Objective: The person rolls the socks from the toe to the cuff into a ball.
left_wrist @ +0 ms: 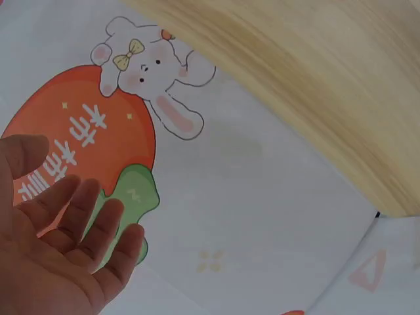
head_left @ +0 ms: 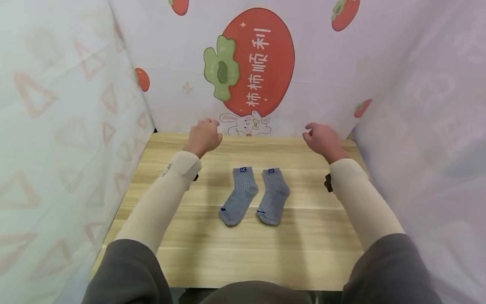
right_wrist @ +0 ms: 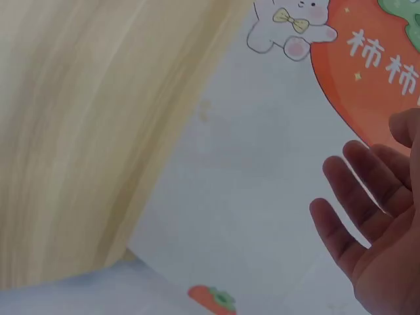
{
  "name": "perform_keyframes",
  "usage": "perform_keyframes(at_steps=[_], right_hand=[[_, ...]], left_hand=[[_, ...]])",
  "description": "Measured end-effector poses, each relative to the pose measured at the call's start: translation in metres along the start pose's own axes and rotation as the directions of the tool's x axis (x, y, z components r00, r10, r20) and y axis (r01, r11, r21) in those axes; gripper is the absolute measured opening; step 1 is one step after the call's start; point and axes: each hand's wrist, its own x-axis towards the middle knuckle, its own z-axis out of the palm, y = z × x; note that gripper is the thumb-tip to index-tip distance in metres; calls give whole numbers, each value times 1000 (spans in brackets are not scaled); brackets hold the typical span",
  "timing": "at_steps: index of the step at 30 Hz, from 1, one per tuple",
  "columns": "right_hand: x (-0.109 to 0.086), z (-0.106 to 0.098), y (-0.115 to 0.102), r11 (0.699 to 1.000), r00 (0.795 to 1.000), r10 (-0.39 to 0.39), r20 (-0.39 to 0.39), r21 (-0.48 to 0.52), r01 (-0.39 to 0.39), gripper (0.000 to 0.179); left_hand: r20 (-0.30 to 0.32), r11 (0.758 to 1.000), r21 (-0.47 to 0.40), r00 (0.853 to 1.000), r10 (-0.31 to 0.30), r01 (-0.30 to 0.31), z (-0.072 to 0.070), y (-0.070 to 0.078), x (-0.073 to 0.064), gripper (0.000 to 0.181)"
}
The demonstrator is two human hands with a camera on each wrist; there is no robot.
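Two grey-blue socks lie flat side by side on the wooden table, cuffs toward the far edge and toes toward the person. The left sock and the right sock each carry a dark blue label at the cuff and a blue mark near the toe. My left hand is held above the table's far left part, its fingers loosely bent around nothing. On the other side my right hand hovers near the far right, also holding nothing. Both wrist views show relaxed, slightly curved fingers; neither hand touches a sock.
A white cloth printed with a large persimmon and a rabbit hangs behind the table. More white cloth walls the left side and the right side. The person's dark clothing shows at the near edge.
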Motion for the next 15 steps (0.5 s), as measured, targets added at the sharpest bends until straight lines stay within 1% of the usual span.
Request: perform_keyframes(at_steps=[3,5,7,10,13,15], right_hand=[[0,16,2,1000,1000,16,27,20,-16,41],[1,28,2,1000,999,16,48,22,-17,39],[1,42,2,1000,998,3,59,16,-4,37],[-1,67,4,999,997,-5,77,34,3,34],[-6,92,7,997,992,12,124,76,-21,32],[-11,105,10,993,987,33,159,109,-51,31]], left_hand=[[1,997,-77,1000,21,-20,17,6,-1,42],[26,991,-129,999,21,-17,29,12,-2,39],[60,985,-174,998,15,-4,39,18,-3,36],[119,976,-217,993,21,5,58,28,-6,32],[185,970,-243,982,36,10,83,37,-10,27],[233,966,-258,972,42,20,100,42,-13,25]])
